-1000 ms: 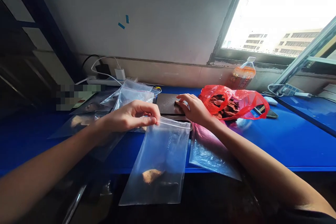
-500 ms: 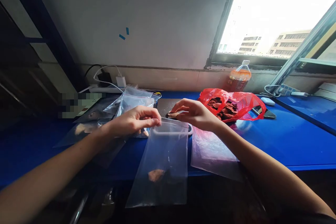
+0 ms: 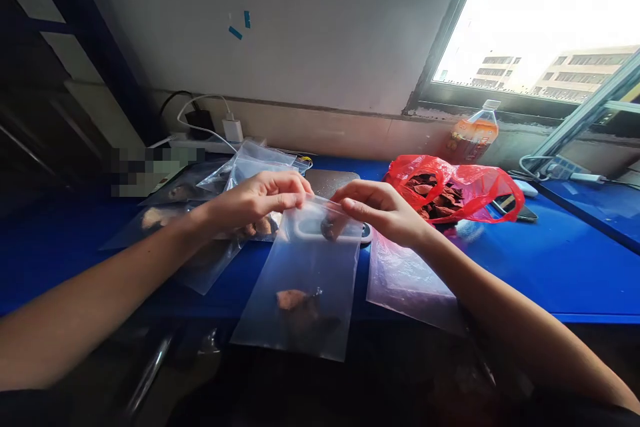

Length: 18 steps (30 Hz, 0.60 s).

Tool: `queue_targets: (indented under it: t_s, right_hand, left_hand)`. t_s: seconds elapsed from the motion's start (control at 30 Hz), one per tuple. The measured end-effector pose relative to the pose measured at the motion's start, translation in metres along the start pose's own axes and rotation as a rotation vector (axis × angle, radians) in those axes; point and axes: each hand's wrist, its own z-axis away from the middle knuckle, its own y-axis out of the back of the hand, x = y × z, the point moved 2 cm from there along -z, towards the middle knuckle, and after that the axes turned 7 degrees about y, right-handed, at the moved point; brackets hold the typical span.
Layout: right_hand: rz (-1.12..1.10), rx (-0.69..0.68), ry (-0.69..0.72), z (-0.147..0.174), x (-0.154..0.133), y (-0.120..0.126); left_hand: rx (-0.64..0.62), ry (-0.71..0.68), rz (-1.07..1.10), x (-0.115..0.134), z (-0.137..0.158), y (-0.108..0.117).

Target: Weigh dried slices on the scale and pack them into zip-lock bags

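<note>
My left hand [image 3: 273,195] is closed in a pinch on the upper left corner of a clear plastic bag [image 3: 320,267]. The bag hangs down over the table's front edge. At its upper right corner my right hand [image 3: 383,207] is closed on the rim, thumb in front. A dark brown dried piece [image 3: 331,227] shows through the plastic just below the right fingertips. Lower in the bag lies a lighter reddish-brown piece [image 3: 291,299], with a darker shape beside it. Behind the bag, a pale rounded edge of a device is partly hidden.
A red plastic bag [image 3: 500,187] of dried brown pieces [image 3: 435,193] stands at the right, a bottle [image 3: 475,133] behind it. Flat pinkish plastic bags [image 3: 410,273] lie on the blue table [image 3: 560,267]. Filled clear bags [image 3: 170,217] lie at the left, near a white charger [image 3: 231,129].
The dark piece has gone from my right fingertips above the rim to inside the upper bag. My right hand now grips the rim. The view has tilted slightly.
</note>
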Motion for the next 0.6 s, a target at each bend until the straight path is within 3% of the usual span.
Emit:
queue_targets:
  t_s: [0.17, 0.3, 0.47, 0.6]
  right_hand:
    - [-0.049, 0.175, 0.109, 0.002, 0.0, 0.003]
    - [0.083, 0.24, 0.171, 0.002, 0.0, 0.001]
    - [0.288, 0.349, 0.098, -0.002, 0.009, 0.003]
    - [0.194, 0.396, 0.05, -0.004, 0.013, 0.007]
  left_hand:
    - [0.151, -0.009, 0.125, -0.002, -0.002, 0.002]
    - [0.268, -0.04, 0.234, -0.006, -0.006, 0.003]
    - [0.346, -0.085, 0.303, -0.009, -0.008, 0.005]
    - [0.383, -0.119, 0.337, -0.007, -0.008, 0.007]
